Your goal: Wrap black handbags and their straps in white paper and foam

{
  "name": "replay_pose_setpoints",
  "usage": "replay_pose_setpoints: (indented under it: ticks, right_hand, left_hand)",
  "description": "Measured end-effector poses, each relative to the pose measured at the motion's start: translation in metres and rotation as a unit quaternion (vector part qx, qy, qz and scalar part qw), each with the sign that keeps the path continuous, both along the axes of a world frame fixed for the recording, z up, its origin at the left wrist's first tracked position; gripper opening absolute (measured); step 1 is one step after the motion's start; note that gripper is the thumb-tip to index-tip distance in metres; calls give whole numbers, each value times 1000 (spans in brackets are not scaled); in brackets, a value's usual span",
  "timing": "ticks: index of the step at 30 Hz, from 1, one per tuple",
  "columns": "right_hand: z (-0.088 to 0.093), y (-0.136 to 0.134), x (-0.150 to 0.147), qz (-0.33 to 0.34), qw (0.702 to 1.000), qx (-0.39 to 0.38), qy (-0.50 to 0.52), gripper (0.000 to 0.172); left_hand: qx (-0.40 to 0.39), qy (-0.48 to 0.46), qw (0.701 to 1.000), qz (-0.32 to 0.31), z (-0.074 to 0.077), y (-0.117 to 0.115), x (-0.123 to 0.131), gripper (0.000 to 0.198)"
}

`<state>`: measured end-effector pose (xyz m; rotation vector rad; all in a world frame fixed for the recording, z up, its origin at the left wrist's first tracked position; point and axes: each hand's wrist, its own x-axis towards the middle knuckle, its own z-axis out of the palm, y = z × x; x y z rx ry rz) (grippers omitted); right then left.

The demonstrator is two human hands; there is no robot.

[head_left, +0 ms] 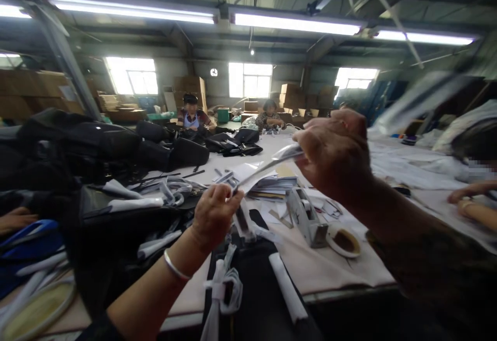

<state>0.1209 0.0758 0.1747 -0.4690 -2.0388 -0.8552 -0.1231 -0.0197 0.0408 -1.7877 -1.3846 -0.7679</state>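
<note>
A strap in clear plastic film is stretched between my hands above a black bag. My left hand, with a silver bangle at the wrist, pinches its lower end. Higher up and to the right, my right hand is closed round the strap, and a blurred length trails out past it. Below lie a bundle of white wrapped strap and a white wrapped handle on the bag. More film-covered material hangs just under my left hand.
Right of the bag stand a tape dispenser and a tape roll. Black bags are piled at left. Papers lie mid-table. Two people sit opposite; other people's hands show at the left and right edges.
</note>
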Motion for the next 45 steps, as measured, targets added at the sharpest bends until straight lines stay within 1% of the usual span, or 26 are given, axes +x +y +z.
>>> replay_pose_setpoints:
  ticks: [1, 3, 5, 7, 9, 11, 12, 13, 14, 17, 19, 22, 23, 25, 27, 28, 29, 31, 34, 35, 36, 37, 38, 41, 43, 45]
  right_hand:
    - [3, -13, 7, -38, 999, 10, -18, 14]
    - [-2, -34, 17, -105, 993, -32, -33, 28]
    - [-19, -45, 25, -137, 981, -138, -30, 44]
    - [-41, -45, 33, -132, 955, -267, -13, 53]
    - [-62, -41, 43, -90, 904, -419, 1, 48]
    - [-82, -39, 53, -36, 821, -569, -8, 28]
    - [-90, -40, 58, -18, 787, -616, -21, 20]
    - [-97, -41, 62, -8, 774, -632, -33, 20]
    - [-103, -43, 64, -4, 787, -616, -41, 23]
    - [-116, -49, 61, -5, 895, -447, -20, 27]
    - [-124, -53, 49, -12, 939, -343, -1, 40]
    - [-135, -61, 22, -16, 965, -262, -6, 46]
    - [-137, -64, 13, -5, 967, -256, -10, 45]
    - [-140, -72, 0, 35, 956, -291, -5, 44]
    - [-138, -76, -4, 87, 910, -406, 15, 49]
    - [-136, -76, -3, 116, 866, -486, 32, 55]
    - [-133, -75, -1, 147, 807, -570, 46, 61]
    - [-130, -71, 3, 211, 657, -722, 49, 60]
    - [-137, -70, 4, 277, 449, -848, 51, 56]
    - [-142, -72, 2, 279, 396, -873, 63, 54]
    - [-147, -75, -1, 273, 360, -888, 83, 53]
    - [-153, -78, -4, 260, 342, -897, 106, 52]
    - [-158, -81, -7, 245, 339, -900, 124, 51]
    - [-165, -84, -15, 225, 369, -889, 152, 50]
    - [-165, -83, -17, 238, 370, -886, 147, 52]
    - [-165, -80, -17, 258, 370, -882, 135, 54]
  left_hand:
    - [-40, -8, 999, 36, 3, 6, -2, 31]
    - [-135, -88, 983, 84, 13, 18, -2, 34]
    - [-208, -199, 953, 97, 24, 29, 3, 33]
    - [-243, -283, 923, 95, 31, 39, 8, 33]
    - [-257, -338, 901, 86, 33, 50, 9, 34]
    - [-287, -404, 867, 56, 33, 59, 5, 26]
    - [-308, -438, 844, 31, 33, 62, 2, 22]
    - [-330, -473, 817, 1, 32, 64, -2, 21]
    - [-351, -506, 787, -34, 30, 65, -5, 22]
    - [-388, -585, 699, -140, 22, 54, 0, 33]
    - [-405, -614, 649, -198, 13, 38, 18, 45]
    - [-446, -635, 557, -296, 0, 13, 58, 59]
    - [-447, -639, 543, -311, -3, 6, 69, 60]
    - [-406, -661, 561, -289, -4, -1, 82, 60]
    - [-352, -690, 581, -249, 1, -1, 80, 57]
    - [-335, -707, 574, -242, 4, 0, 73, 53]
    - [-331, -722, 556, -246, 8, 2, 64, 50]
    - [-335, -746, 513, -263, 13, 6, 44, 47]
    - [-324, -765, 475, -289, 15, 14, 22, 44]
    - [-317, -770, 469, -296, 14, 16, 19, 43]
    - [-308, -776, 462, -300, 12, 17, 17, 43]
    - [-300, -784, 453, -300, 9, 18, 17, 44]
    - [-298, -792, 442, -299, 6, 18, 19, 46]
    - [-334, -794, 411, -299, -5, 9, 34, 54]
    - [-387, -765, 430, -284, -13, 0, 47, 52]
    - [-415, -735, 475, -250, -19, -8, 57, 48]
